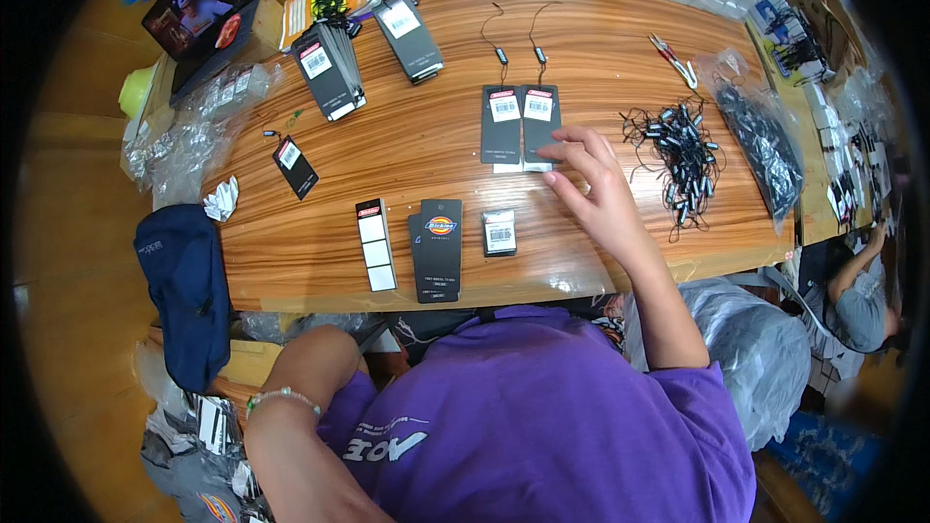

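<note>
the right black tag (542, 116) lies mid-counter (397, 150), just left of the right hand (596, 171), long axis running front edge to back; loosely spread fingers touch it, grip unclear. left hand unseen, state untellable.

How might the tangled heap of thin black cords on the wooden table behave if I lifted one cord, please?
The tangled heap of thin black cords would probably be floppy, as its edges trail off in loose curves. Lifting one may drag others along, since they cross and overlap. Each would likely feel light, being so thin.
</note>
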A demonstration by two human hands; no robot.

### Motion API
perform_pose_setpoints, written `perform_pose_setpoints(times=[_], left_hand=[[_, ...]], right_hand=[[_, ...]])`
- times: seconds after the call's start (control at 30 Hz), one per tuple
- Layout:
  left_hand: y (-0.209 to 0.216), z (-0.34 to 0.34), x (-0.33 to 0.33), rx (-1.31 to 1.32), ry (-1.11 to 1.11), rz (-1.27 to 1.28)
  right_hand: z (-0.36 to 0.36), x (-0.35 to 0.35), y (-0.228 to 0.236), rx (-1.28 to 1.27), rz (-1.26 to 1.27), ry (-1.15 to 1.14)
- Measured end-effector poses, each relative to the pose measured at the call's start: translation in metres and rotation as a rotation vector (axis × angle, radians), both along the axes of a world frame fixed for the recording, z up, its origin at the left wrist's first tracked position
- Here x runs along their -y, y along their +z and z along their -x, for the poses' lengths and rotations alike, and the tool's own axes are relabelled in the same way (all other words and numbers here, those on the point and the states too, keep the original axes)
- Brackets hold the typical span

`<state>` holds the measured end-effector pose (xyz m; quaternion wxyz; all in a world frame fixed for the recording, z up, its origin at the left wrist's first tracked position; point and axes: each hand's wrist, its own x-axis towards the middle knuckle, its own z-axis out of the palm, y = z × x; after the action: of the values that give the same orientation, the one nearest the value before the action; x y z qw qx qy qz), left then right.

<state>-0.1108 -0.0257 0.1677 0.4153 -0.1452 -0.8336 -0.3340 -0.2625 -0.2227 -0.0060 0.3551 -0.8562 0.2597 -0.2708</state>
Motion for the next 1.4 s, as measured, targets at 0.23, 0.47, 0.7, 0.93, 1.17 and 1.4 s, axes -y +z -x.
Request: perform_pose_setpoints(times=[0.23,0.47,0.7,0.93,1.17,1.4], left_hand=[[-0.003,-0.022,-0.019,0.303,-0.092,-0.101],[-0.023,-0.004,-0.023,-0.081,0.114,0.377],[-0.021,0.0,-0.01,-0.059,-0.102,0.028],[-0.017,-0.023,-0.008,0.257,-0.317,-0.173],[-0.025,-0.004,-0.004,0.575,0.049,-0.396],[-0.033,0.1,0.033,-0.342,0.297,-0.34]], right_hand=[[0.001,-0.001,0.001,-0.04,-0.029,0.017],[-0.005,-0.003,0.002,-0.019,-0.021,0.018],[-0.008,-0.005,0.0,-0.059,0.008,0.045],[-0.006,-0.006,-0.002,-0.079,0.008,0.062],[-0.001,-0.006,0.002,-0.093,-0.019,0.028],[-0.017,-0.02,0.001,-0.113,-0.031,0.174]])
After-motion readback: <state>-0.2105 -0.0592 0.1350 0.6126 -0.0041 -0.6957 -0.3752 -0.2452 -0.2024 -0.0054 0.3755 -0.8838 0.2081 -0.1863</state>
